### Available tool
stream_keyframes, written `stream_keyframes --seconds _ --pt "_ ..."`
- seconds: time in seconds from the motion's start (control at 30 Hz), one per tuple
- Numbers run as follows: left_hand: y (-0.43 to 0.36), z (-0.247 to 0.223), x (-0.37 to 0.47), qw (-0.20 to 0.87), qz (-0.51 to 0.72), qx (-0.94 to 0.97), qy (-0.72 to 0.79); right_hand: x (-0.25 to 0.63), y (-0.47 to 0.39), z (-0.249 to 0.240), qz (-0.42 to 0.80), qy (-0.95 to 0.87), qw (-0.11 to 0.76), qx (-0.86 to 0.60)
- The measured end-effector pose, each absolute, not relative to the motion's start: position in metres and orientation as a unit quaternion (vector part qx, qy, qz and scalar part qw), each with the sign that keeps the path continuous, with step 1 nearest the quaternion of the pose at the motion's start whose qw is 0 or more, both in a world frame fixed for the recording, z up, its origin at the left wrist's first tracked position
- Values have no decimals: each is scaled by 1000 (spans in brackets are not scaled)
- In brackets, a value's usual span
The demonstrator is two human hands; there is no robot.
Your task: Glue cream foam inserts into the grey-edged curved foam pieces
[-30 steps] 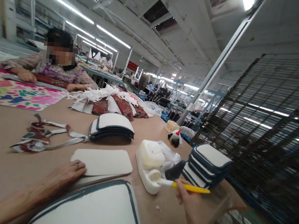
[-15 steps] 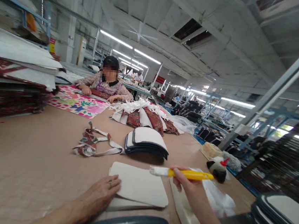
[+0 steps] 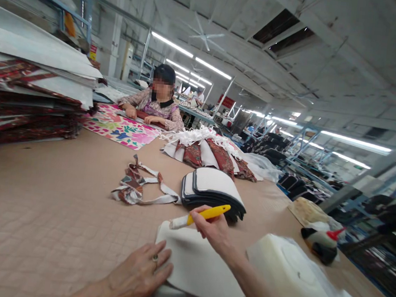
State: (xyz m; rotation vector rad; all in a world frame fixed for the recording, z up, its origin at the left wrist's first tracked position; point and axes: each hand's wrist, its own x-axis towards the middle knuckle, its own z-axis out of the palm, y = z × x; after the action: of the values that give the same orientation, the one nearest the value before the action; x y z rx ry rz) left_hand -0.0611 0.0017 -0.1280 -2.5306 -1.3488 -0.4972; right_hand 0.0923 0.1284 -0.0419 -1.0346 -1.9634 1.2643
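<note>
A white panel with rounded corners lies on another pale panel on the brown table. My left hand, with a ring on one finger, rests on the panel's left edge, its fingers apart. My right hand grips a yellow-handled brush, and the white brush end is over the panel's upper left corner. Just behind is a stack of white pads with dark edges. A white container wrapped in clear plastic stands to the right of my right forearm.
Patterned strips lie behind my left hand. Red patterned pieces with white ties are further back. A red-tipped bottle lies right. A person sits across, near tall stacked sheets.
My right hand has moved left with the brush, which now tilts down to the panel's upper left corner. The view has shifted, bringing the plastic-wrapped container more into sight.
</note>
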Motion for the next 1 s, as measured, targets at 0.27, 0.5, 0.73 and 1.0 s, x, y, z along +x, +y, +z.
stream_keyframes --seconds 0.27,0.5,0.73,1.0 --pt "6 -128 -55 79 -168 -860 -475 76 126 -47 477 -738 277 -389" --pt "9 -126 -55 64 -160 -867 -468 72 129 -49 467 -742 281 -392" --pt "9 -128 -56 66 -172 -862 -472 80 134 -52 446 -752 265 -407" --pt "12 -136 -58 116 -221 -851 -462 113 143 -49 415 -753 266 -435"
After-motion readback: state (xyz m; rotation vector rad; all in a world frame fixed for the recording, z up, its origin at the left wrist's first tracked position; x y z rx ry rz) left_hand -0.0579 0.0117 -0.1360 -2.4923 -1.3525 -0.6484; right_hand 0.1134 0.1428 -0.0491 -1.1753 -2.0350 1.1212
